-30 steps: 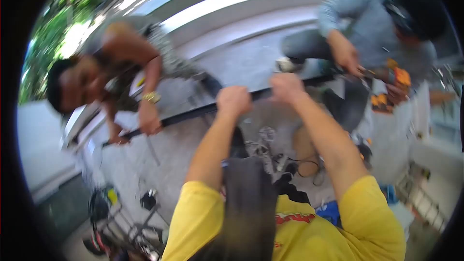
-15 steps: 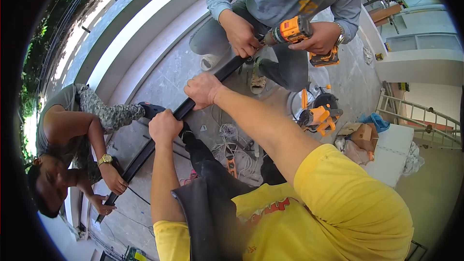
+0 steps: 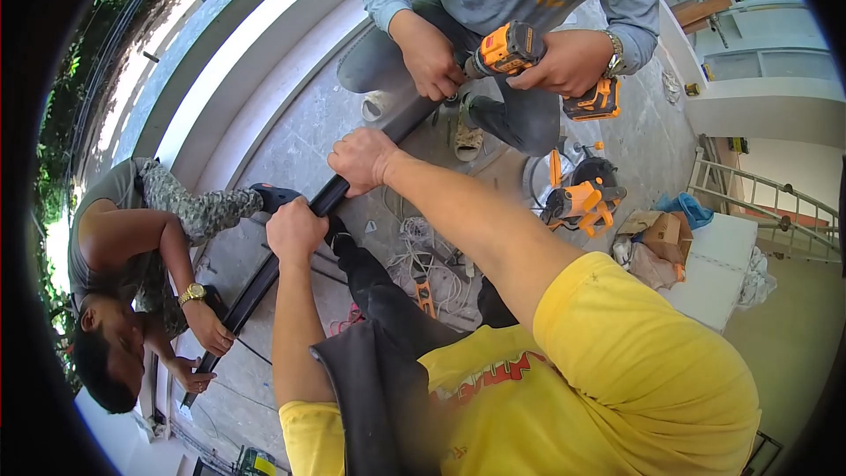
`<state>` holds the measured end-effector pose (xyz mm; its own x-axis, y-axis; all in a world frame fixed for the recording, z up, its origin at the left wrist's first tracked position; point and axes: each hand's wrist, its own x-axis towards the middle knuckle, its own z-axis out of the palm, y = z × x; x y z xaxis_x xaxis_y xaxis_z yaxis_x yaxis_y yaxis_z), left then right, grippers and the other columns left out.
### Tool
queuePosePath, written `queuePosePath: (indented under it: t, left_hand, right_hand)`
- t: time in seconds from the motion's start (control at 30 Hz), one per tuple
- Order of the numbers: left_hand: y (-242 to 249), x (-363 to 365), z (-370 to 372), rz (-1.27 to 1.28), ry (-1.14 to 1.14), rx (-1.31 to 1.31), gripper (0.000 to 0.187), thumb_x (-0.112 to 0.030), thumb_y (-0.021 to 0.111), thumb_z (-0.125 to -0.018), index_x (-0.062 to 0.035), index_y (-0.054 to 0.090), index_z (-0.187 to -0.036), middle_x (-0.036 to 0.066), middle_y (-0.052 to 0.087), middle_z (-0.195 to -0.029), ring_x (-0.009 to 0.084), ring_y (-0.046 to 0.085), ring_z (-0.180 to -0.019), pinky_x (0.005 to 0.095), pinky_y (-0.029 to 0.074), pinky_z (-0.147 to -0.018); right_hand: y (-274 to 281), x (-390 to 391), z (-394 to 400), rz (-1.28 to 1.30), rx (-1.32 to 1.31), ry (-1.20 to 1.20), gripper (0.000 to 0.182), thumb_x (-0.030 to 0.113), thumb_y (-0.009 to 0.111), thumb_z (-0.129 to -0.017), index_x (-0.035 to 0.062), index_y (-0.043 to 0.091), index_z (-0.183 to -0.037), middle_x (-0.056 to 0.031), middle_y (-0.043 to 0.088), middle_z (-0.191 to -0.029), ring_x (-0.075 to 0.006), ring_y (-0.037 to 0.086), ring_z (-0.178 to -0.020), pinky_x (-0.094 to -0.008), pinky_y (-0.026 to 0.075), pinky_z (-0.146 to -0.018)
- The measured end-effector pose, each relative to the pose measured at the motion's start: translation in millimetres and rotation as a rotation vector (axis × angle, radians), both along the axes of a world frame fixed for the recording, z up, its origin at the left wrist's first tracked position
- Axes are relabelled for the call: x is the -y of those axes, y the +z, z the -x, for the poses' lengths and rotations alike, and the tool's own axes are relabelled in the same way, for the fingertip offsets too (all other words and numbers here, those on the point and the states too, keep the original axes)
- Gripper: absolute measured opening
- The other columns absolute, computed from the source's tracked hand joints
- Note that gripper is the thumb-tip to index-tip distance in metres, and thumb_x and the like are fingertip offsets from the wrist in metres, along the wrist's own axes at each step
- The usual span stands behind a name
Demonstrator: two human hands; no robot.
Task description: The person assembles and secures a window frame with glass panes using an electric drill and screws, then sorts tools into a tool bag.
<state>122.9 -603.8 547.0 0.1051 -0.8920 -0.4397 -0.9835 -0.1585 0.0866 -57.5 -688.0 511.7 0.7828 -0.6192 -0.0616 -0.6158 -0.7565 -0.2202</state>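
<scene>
Black bar [image 3: 329, 197], long axis lower-left to upper-right; left hand [image 3: 296, 229], right hand [image 3: 362, 162] clamped on it.

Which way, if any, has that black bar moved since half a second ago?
No, not that I can make out: the bar lies at much the same slant to the white ledge as before.

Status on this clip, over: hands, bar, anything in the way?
Left hand, right hand closed around black bar. Co-worker's drill near its upper end, another co-worker's hands at the lower. Tangled white cords on floor nearby.
</scene>
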Motion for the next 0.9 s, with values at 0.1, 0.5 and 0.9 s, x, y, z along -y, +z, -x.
queuePosePath:
  t: [0.1,0.5,0.9]
  left_hand:
    - [0,0,1,-0.004,0.001,-0.006,0.028,-0.027,0.067,-0.073,-0.0052,0.073,-0.089,0.02,0.073,-0.089,0.037,0.071,-0.087,0.0455,0.056,-0.08]
    - [0,0,0,-0.014,0.003,-0.013,0.028,-0.027,0.068,-0.073,-0.0055,0.073,-0.089,0.02,0.073,-0.09,0.0364,0.071,-0.088,0.0453,0.056,-0.08]
    - [3,2,-1,-0.056,0.028,-0.025,0.029,-0.026,0.067,-0.074,-0.0052,0.074,-0.093,0.019,0.073,-0.092,0.0368,0.071,-0.089,0.0447,0.056,-0.081]
  right_hand:
    - [-1,0,1,0.023,0.016,0.014,0.046,0.046,0.084,-0.061,0.0111,0.07,-0.087,-0.0071,0.071,-0.089,-0.0247,0.071,-0.086,-0.0369,0.055,-0.077]
    - [-17,1,2,0.133,0.16,0.031,0.042,0.047,0.079,-0.058,0.0111,0.064,-0.074,-0.0071,0.066,-0.075,-0.0257,0.068,-0.073,-0.0373,0.054,-0.067]
    - [-4,1,0,0.037,0.012,0.003,0.047,0.048,0.084,-0.058,0.0116,0.069,-0.084,-0.0074,0.07,-0.086,-0.0253,0.07,-0.083,-0.0383,0.055,-0.074]
